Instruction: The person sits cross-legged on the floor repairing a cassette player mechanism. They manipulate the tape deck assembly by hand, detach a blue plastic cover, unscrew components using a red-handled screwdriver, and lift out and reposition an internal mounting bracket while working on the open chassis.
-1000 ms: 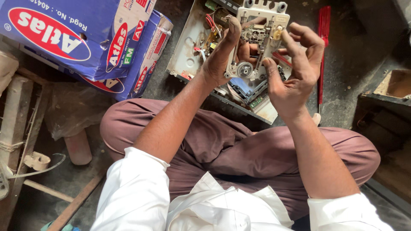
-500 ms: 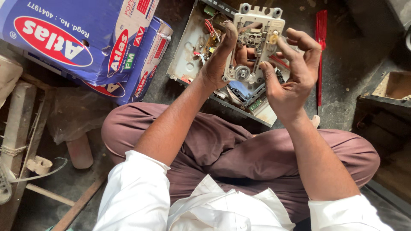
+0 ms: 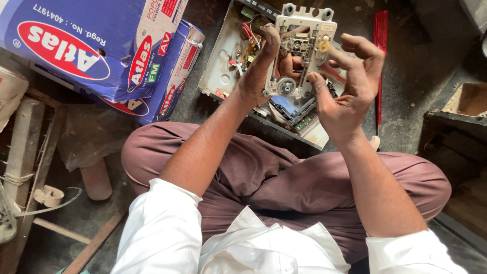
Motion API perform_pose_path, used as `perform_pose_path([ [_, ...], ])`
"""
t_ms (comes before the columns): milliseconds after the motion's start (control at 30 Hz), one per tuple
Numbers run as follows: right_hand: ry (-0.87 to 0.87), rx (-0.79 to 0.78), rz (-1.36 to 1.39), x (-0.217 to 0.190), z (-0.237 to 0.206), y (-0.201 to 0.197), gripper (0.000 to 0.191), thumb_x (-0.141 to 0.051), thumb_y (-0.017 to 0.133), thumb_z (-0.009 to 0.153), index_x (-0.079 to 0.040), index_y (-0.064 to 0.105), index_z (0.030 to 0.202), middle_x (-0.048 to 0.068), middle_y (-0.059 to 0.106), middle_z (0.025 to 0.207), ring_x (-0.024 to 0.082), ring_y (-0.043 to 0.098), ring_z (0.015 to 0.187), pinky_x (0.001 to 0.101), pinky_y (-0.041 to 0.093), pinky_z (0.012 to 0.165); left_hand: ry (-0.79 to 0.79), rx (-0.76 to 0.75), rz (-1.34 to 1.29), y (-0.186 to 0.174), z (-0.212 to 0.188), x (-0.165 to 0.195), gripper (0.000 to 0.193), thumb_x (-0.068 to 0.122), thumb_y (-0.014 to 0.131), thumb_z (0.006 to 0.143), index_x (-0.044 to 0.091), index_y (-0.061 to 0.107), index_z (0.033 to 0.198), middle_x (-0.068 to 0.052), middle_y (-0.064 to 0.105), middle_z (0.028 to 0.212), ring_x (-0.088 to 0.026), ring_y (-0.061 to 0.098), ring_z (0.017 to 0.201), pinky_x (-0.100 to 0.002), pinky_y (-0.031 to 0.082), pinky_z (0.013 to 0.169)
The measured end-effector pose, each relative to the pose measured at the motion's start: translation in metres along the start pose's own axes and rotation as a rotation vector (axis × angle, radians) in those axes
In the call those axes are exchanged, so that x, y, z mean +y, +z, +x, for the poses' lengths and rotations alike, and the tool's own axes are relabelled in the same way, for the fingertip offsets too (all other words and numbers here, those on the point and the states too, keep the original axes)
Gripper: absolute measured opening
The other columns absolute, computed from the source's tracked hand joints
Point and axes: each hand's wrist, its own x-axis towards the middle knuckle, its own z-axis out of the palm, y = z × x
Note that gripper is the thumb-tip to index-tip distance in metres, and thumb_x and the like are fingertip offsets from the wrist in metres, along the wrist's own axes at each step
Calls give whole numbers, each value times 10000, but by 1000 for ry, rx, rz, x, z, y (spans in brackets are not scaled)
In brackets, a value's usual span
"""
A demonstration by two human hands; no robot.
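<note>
The left hand (image 3: 261, 68) grips the left edge of a pale mechanism (image 3: 304, 48), a plastic frame with small gears and metal parts, fingers curled around its side and thumb behind it. The right hand (image 3: 350, 86) cups the right edge of the same mechanism, thumb pressing near the lower right corner and fingers arched over the top right; both hands hold it raised in front of the person. The mechanism sits at about 12 o'clock from the person's lap.

Just beneath it, on the floor, lies an open metal chassis (image 3: 223, 71) with red wires and circuit boards, partly covered by the hands. At 1 o'clock, just right of the right hand, a red screwdriver (image 3: 379, 61) lies lengthwise on the floor (image 3: 421, 56). At 10 o'clock two blue cardboard boxes (image 3: 101, 50) are stacked, the lower one touching the chassis's left side. At 3 o'clock a dark wooden tray (image 3: 466, 101) sits by the knee. At 8 o'clock lie a clear plastic bag (image 3: 86, 137), a reddish cylinder (image 3: 96, 177) and wooden slats (image 3: 25, 152). The person sits cross-legged in maroon trousers (image 3: 304, 182) and white sleeves (image 3: 162, 233).
</note>
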Motion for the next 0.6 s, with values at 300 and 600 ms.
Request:
perform_pose_path([
  [300,114,247,340,16,-4,1,417,-212,649,1141,-45,490,1489,93,468,1420,170,590,1251,308,631,951,-87,-135,-164,34,-5,14,1088,803,534,871,108,211,1644,-249,617,1371,-382,713,1119,-527,619,981],
  [600,240,392,494,46,3,-23,422,-251,611,1236,-5,424,1523,149,563,1427,202,607,1185,335,570,968,39,-298,458,141,-99,42,803,537,586,1054,20,302,1599,-184,536,1523,-311,537,1380,-478,448,1163],
])
